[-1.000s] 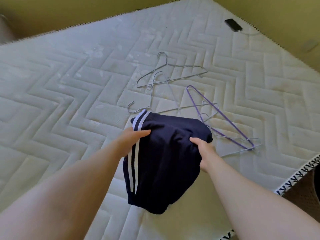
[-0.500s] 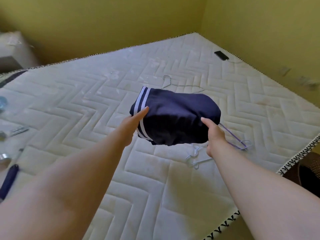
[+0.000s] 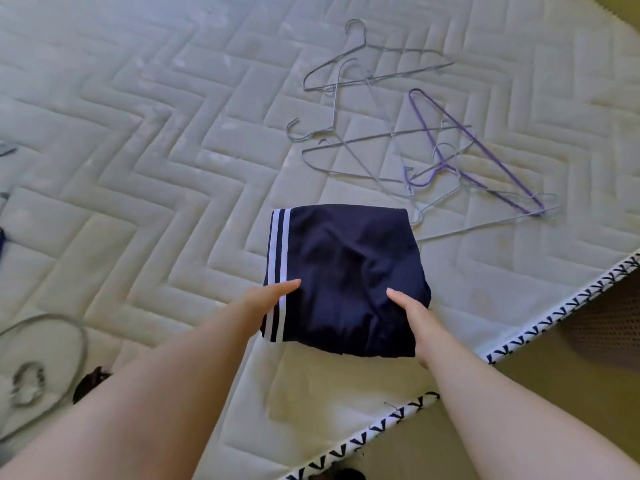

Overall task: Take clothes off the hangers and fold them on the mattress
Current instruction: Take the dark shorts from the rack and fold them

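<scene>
Neatly folded garment (image 3: 346, 278), stripes (image 3: 279, 258) pointing away

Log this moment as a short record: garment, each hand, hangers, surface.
garment: folded navy garment with white side stripes, held low near the mattress edge; contact with it unclear
left hand: grips the striped edge, thumb on top
right hand: grips the opposite edge, thumb on top
hangers: bare wire hangers and one purple hanger, piled beyond the garment
surface: quilted white mattress
</scene>
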